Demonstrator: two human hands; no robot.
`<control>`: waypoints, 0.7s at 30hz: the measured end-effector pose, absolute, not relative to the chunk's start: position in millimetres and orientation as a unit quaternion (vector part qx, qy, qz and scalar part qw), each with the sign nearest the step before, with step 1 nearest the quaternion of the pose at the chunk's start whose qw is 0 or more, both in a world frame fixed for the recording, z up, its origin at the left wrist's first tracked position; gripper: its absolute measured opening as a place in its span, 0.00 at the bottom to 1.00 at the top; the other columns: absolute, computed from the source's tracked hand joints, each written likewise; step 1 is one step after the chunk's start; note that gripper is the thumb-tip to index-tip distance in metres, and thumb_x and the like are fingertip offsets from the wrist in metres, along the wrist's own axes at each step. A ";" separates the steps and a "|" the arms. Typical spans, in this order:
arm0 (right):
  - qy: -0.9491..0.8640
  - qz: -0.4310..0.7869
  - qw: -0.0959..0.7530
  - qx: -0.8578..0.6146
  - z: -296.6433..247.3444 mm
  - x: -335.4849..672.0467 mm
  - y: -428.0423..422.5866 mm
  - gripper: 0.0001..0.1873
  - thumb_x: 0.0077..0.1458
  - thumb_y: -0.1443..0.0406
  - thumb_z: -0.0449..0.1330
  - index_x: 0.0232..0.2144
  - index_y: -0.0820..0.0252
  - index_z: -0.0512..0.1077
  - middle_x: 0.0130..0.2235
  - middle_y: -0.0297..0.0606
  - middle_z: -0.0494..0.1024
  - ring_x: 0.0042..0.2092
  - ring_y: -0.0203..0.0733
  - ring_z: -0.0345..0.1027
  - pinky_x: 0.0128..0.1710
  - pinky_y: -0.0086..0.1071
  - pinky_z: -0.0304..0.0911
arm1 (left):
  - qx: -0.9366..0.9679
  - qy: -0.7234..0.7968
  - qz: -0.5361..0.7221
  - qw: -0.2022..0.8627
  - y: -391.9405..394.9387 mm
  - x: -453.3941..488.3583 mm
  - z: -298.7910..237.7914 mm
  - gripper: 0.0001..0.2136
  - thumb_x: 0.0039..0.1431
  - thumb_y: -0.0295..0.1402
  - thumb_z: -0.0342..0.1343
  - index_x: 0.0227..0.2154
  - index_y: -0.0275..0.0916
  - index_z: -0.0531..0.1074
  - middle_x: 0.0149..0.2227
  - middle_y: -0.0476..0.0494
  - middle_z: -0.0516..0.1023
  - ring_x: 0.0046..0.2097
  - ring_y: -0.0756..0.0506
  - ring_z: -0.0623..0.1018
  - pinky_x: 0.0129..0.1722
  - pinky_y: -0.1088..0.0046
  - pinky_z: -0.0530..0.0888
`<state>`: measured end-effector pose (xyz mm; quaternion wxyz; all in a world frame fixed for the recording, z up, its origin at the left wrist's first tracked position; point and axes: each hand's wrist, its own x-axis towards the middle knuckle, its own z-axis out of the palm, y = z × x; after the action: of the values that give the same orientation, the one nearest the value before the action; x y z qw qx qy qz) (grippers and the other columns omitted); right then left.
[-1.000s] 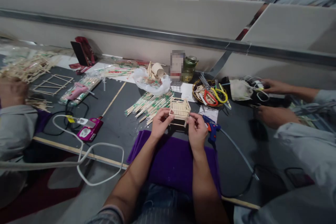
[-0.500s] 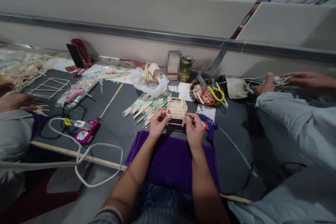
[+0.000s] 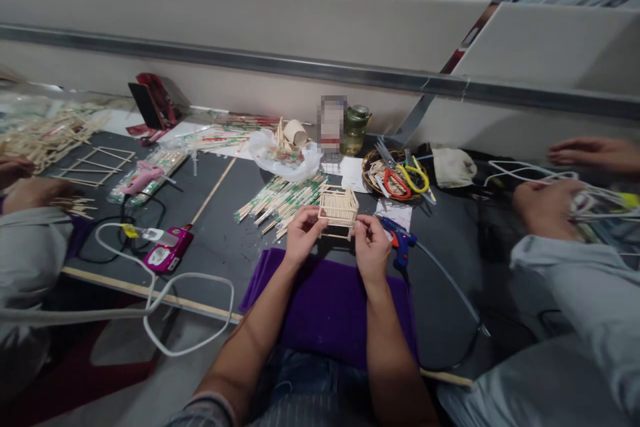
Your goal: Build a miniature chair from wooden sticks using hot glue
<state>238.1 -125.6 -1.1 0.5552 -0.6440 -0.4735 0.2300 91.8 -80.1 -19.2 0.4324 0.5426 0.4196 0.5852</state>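
Observation:
A small frame of glued wooden sticks is held up over the table's near side, above the edge of a folded purple cloth. My left hand is closed on its left side, thumb in front. At its lower right corner, my right hand pinches with thumb and fingertips; whether a small piece is also between them cannot be made out. Just right of this hand lies a blue glue gun with a clear glue stick in it. Behind the frame are paper-wrapped chopsticks in a loose pile.
A basket holds scissors and stick pieces; a plastic bag and a green jar stand behind. Left lie a pink glue gun and a magenta power adapter with a white cable. Co-workers' hands are at both sides.
My hands and the stick frame stay nearly still. The co-worker on the right has moved their hands further right with the white cables, away from the whitish cloth.

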 end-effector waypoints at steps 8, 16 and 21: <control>-0.473 0.232 0.558 -0.642 -1.9 238.2 -125.9 0.16 0.59 0.55 0.54 0.38 0.59 0.74 0.27 0.34 0.77 0.28 0.37 0.71 0.30 0.29 0.67 | 0.542 0.416 0.585 0.437 -80.3 91.5 -18.2 0.14 0.52 0.46 0.66 0.29 0.39 0.78 0.38 0.41 0.75 0.42 0.44 0.76 0.41 0.66 0.74; -0.459 0.249 0.568 -0.636 -2.1 237.7 -126.6 0.15 0.58 0.56 0.55 0.39 0.60 0.74 0.27 0.34 0.77 0.28 0.38 0.71 0.31 0.30 0.66 | 0.537 0.413 0.591 0.438 -80.8 92.4 -17.2 0.14 0.51 0.47 0.66 0.29 0.40 0.78 0.38 0.41 0.75 0.41 0.44 0.76 0.40 0.66 0.74; -0.432 0.280 0.598 -0.614 -4.6 237.1 -124.6 0.15 0.57 0.56 0.57 0.39 0.61 0.74 0.25 0.32 0.76 0.26 0.36 0.68 0.28 0.29 0.64 | 0.535 0.411 0.594 0.438 -81.0 92.2 -17.5 0.15 0.51 0.47 0.66 0.29 0.39 0.79 0.37 0.41 0.75 0.41 0.44 0.76 0.40 0.68 0.74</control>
<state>237.1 -124.6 -4.6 0.5978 -0.6144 -0.4319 0.2804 92.2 -81.0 -17.5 0.4383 0.5346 0.4108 0.5944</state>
